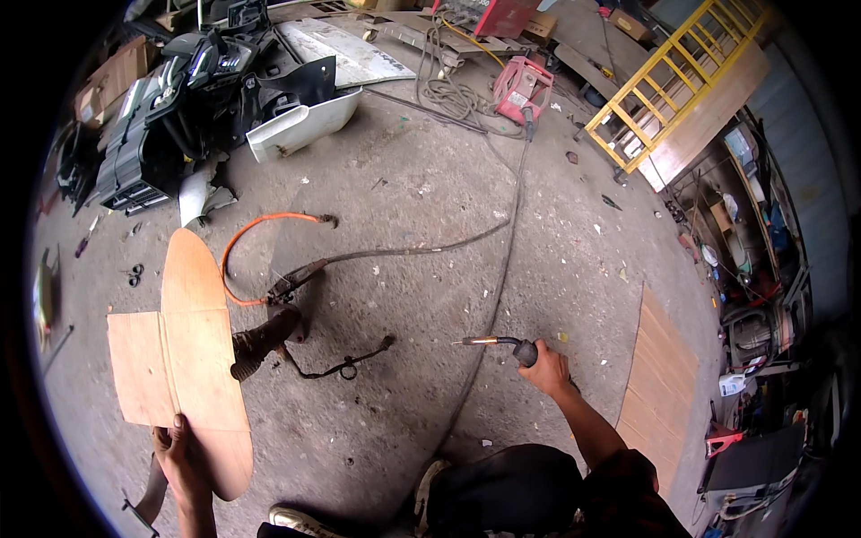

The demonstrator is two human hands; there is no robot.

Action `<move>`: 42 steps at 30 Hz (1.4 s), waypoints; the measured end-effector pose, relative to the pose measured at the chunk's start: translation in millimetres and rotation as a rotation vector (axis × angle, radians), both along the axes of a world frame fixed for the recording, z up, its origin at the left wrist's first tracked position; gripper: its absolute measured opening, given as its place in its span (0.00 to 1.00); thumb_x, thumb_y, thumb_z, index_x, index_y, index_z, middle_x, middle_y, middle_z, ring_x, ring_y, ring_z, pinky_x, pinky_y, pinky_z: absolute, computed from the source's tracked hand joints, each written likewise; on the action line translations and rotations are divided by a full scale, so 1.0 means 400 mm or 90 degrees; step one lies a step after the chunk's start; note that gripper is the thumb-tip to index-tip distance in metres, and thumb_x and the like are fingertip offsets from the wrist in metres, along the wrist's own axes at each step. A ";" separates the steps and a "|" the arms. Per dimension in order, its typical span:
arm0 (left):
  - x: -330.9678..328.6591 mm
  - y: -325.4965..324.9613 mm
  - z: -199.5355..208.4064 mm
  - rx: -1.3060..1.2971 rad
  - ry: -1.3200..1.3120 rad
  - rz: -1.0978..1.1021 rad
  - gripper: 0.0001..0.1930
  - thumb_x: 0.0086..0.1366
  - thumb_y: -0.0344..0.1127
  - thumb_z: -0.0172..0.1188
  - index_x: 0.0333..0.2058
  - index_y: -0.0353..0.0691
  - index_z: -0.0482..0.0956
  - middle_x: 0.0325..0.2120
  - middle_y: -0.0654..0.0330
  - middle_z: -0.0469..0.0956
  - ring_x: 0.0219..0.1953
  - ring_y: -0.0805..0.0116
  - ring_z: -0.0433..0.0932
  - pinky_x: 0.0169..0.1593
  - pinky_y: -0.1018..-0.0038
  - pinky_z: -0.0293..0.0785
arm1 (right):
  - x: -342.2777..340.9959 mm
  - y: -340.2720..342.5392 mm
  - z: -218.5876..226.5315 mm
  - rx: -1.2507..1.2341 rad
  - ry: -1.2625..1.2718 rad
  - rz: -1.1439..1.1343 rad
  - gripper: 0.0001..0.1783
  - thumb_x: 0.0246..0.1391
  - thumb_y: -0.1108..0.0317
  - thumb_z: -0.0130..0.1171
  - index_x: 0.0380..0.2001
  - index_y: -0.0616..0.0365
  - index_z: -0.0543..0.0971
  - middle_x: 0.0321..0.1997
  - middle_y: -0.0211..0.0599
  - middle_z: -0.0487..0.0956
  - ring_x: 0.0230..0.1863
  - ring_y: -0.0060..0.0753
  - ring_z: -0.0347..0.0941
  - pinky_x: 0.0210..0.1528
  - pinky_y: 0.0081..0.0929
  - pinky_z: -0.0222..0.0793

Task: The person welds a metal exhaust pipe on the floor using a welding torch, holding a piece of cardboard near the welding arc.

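My left hand grips the lower edge of a tan cardboard piece, thumb on its face. The piece is rounded at both ends, with a square flap at its left. Partly hidden behind it lies a dark rusty pipe with a ribbed section and a thin bent rod. A clamp-like end of a cable meets the pipe beside an orange hose. In my right hand is a welding torch, its copper nozzle pointing left above the concrete floor, apart from the pipe.
A dark cable crosses the floor from a red machine towards my feet. Black plastic car parts are piled at the far left. Far right stands a yellow ladder-like frame. A cardboard sheet lies at the right.
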State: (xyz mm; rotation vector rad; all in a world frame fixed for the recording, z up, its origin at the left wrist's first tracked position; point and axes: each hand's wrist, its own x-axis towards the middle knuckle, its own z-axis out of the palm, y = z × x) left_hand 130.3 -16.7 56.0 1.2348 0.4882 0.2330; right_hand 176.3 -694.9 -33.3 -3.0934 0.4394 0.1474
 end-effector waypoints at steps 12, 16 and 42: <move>0.003 -0.007 -0.014 0.006 0.008 -0.014 0.25 0.73 0.35 0.58 0.62 0.28 0.65 0.55 0.52 0.76 0.55 0.65 0.75 0.61 0.69 0.67 | 0.017 0.024 0.014 0.076 0.054 -0.017 0.37 0.44 0.46 0.75 0.51 0.56 0.74 0.41 0.54 0.84 0.45 0.61 0.81 0.47 0.51 0.76; 0.008 -0.034 0.019 -0.034 -0.003 0.012 0.25 0.72 0.36 0.59 0.61 0.28 0.66 0.54 0.52 0.75 0.56 0.65 0.74 0.62 0.68 0.66 | 0.048 0.045 0.016 0.117 0.018 0.004 0.35 0.44 0.47 0.76 0.48 0.58 0.74 0.40 0.53 0.84 0.43 0.59 0.82 0.46 0.49 0.75; -0.051 0.117 0.002 0.029 0.147 0.184 0.10 0.72 0.38 0.61 0.33 0.40 0.75 0.29 0.67 0.74 0.31 0.79 0.70 0.38 0.79 0.67 | 0.288 0.477 0.192 0.808 0.471 0.016 0.18 0.54 0.62 0.70 0.42 0.63 0.80 0.30 0.28 0.76 0.30 0.21 0.72 0.33 0.26 0.72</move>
